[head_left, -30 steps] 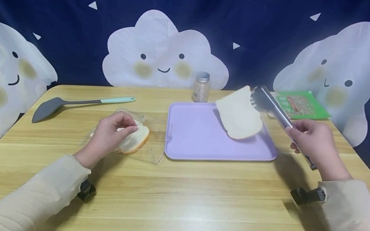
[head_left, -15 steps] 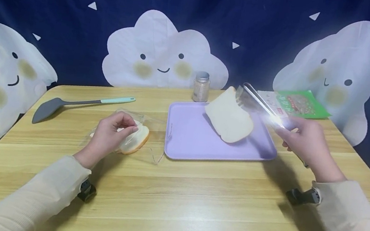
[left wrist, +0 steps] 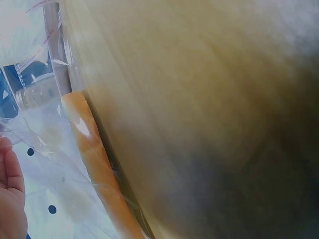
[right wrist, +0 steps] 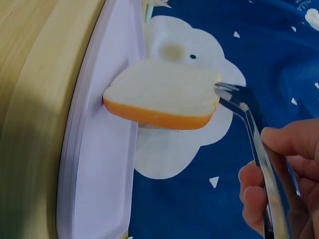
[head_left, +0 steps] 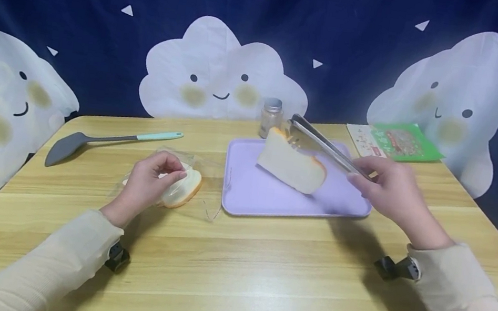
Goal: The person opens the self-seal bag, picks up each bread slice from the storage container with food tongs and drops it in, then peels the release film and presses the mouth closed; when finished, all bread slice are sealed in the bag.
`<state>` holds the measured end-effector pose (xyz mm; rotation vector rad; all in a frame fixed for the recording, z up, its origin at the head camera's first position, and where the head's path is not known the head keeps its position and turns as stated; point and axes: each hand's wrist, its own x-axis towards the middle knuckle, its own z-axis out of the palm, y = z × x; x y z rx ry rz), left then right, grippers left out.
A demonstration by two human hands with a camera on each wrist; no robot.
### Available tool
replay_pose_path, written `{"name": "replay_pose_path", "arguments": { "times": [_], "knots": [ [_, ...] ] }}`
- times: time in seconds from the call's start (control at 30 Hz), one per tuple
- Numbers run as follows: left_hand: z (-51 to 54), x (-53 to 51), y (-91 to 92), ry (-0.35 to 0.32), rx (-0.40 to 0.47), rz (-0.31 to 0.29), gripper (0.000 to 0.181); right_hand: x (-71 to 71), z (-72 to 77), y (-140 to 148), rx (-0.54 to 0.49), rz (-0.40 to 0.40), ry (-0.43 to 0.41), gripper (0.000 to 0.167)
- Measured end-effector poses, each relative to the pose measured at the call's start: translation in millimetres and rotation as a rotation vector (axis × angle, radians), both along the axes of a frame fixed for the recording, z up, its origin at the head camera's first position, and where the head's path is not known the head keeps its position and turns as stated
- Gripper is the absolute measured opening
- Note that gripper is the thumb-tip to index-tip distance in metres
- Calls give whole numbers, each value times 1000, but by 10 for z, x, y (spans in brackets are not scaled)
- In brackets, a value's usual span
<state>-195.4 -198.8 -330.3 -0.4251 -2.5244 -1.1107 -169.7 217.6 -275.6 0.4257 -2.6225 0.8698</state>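
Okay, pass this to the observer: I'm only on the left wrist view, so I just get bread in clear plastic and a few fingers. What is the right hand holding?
Observer: The right hand holds a pair of metal tongs.
Operator: And what do the tongs have hold of?
Observer: Another bread slice, tilted and gripped at one edge.
Operator: Good. Is there any other tool on the table?
Observer: Yes, a gray and mint-green spatula lies on the person's left, farther away than the left hand.
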Motion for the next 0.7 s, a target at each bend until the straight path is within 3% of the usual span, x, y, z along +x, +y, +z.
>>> {"name": "replay_pose_path", "arguments": {
  "times": [0.23, 0.53, 0.7],
  "knots": [
    [-12, 10, 1, 2, 14, -6, 8, 25, 18, -45, 50, 70, 35, 21],
    [-18, 5, 0, 16, 26, -15, 7, 15, 42, 40, 213, 194, 297, 29],
    [-22, 4, 2, 11, 18, -3, 7, -3, 22, 53, 262, 219, 353, 32]
  ]
}}
